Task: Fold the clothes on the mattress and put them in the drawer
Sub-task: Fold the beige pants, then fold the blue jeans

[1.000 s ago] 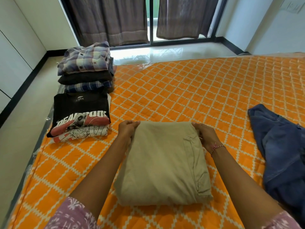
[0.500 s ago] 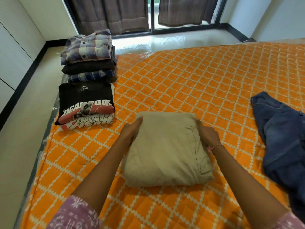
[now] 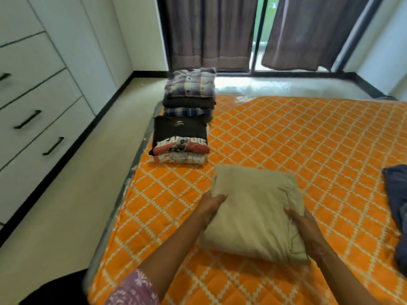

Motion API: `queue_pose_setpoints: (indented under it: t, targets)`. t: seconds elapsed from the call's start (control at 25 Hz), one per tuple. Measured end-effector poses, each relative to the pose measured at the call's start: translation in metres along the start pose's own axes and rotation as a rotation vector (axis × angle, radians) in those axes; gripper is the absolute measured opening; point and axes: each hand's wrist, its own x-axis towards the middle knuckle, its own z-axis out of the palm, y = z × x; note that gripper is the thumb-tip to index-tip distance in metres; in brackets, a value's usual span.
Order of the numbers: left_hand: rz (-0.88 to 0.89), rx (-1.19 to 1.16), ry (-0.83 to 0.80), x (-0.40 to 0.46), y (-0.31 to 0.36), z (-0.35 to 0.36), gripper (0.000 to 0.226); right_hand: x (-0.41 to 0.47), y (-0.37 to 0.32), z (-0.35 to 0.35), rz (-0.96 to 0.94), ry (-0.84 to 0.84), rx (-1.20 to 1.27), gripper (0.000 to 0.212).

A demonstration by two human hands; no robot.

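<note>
Folded beige trousers (image 3: pixel 253 212) held on an orange mattress (image 3: pixel 297 139).
The left hand (image 3: pixel 211 208) and right hand (image 3: pixel 305 227) grip opposite sides; two stacks of folded clothes (image 3: pixel 185 124) lie beyond.

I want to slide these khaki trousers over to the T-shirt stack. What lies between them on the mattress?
Nothing: in the head view only bare orange mattress separates the folded khaki trousers from the T-shirt stack.

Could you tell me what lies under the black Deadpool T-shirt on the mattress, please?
Under the black Deadpool T-shirt only the front edge of a folded white printed T-shirt shows. The rest of it, and anything lower, is covered; the stack sits on the orange mattress.
</note>
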Motion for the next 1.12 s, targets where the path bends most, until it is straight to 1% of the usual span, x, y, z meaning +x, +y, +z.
queue_pose_setpoints:
  t: [0.04,0.12,0.16,0.2,0.24,0.28,0.32,0.36,0.4,0.44,0.48,0.56,0.68,0.72,0.76,0.84,0.92,1.04,1.12]
  targets:
    - [0.017,-0.017,0.025,-0.007,0.002,-0.020,0.040,-0.007,0.003,0.019,-0.018,-0.046,0.027,0.048]
    - [0.063,-0.044,0.104,-0.021,0.007,-0.073,0.041,-0.014,0.009,0.068,-0.006,-0.162,0.036,0.083]
    - [0.081,-0.044,0.155,-0.024,0.010,-0.099,0.043,-0.013,0.012,0.093,0.008,-0.192,0.041,0.089]
    - [0.099,-0.043,0.200,-0.027,0.013,-0.128,0.045,-0.013,0.016,0.121,0.024,-0.232,0.051,0.086]
    - [0.105,-0.046,0.239,-0.028,0.015,-0.156,0.048,-0.012,0.019,0.148,0.054,-0.264,0.059,0.074]
    - [0.102,-0.036,0.268,-0.027,0.016,-0.178,0.051,-0.012,0.022,0.172,0.069,-0.271,0.056,0.057]
    - [0.093,0.012,0.302,-0.026,0.015,-0.198,0.052,-0.010,0.028,0.191,0.058,-0.264,-0.023,0.043]
    - [0.086,0.160,0.372,-0.024,0.014,-0.211,0.053,-0.008,0.032,0.205,0.007,-0.251,-0.204,0.035]
    - [0.076,0.398,0.474,-0.021,0.010,-0.223,0.054,-0.006,0.037,0.215,-0.067,-0.223,-0.466,0.033]
    - [0.089,0.647,0.578,-0.018,0.006,-0.231,0.052,-0.007,0.041,0.220,-0.140,-0.204,-0.731,0.036]
    - [0.120,0.814,0.646,-0.017,0.002,-0.234,0.049,-0.009,0.042,0.222,-0.182,-0.188,-0.918,0.039]
    - [0.232,0.955,0.704,-0.015,-0.007,-0.231,0.042,-0.013,0.040,0.220,-0.215,-0.172,-1.048,0.043]
    - [0.561,1.173,0.858,-0.018,-0.010,-0.211,0.046,-0.017,0.028,0.201,-0.302,-0.112,-1.223,0.050]
    - [0.681,1.218,0.865,-0.020,-0.008,-0.198,0.049,-0.020,0.024,0.189,-0.341,-0.089,-1.301,0.051]
    - [0.755,1.240,0.821,-0.022,-0.005,-0.184,0.053,-0.022,0.020,0.175,-0.371,-0.059,-1.380,0.051]
    - [0.823,1.256,0.692,-0.025,-0.005,-0.143,0.058,-0.026,0.012,0.137,-0.403,0.024,-1.508,0.052]
    - [0.832,1.241,0.552,-0.032,-0.010,-0.089,0.057,-0.030,0.002,0.089,-0.377,0.094,-1.571,0.053]
    - [0.739,1.250,0.383,-0.036,-0.027,0.002,0.056,-0.031,-0.011,0.009,-0.349,0.200,-1.638,0.053]
    - [0.757,1.300,0.290,-0.032,-0.037,0.059,0.057,-0.028,-0.019,-0.045,-0.311,0.296,-1.646,0.054]
